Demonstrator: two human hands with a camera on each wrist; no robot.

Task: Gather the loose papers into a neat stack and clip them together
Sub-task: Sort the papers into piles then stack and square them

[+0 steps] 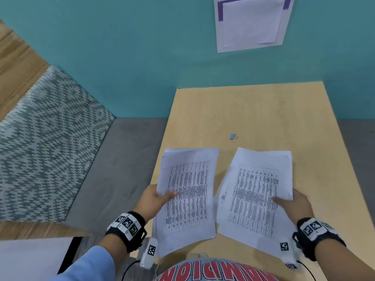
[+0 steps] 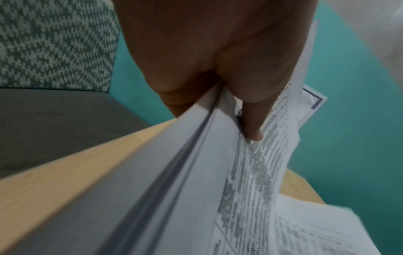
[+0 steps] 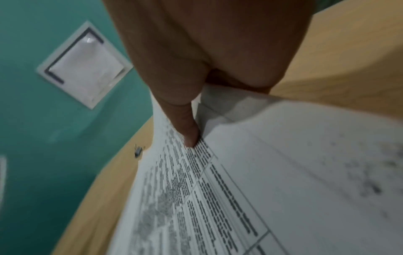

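Printed table sheets (image 1: pixel 187 196) held apart in two uneven bundles.

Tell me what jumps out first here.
Two bundles of printed papers, one pinched in the left hand and one in the right hand, held side by side over the table. A small binder clip lies alone beyond them.

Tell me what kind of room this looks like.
Probably a small home or office work corner. A plain wooden table stands against a teal wall with a paper notice taped to it, and a patterned cushioned seat sits beside it. Printed papers and a binder clip suggest desk work.
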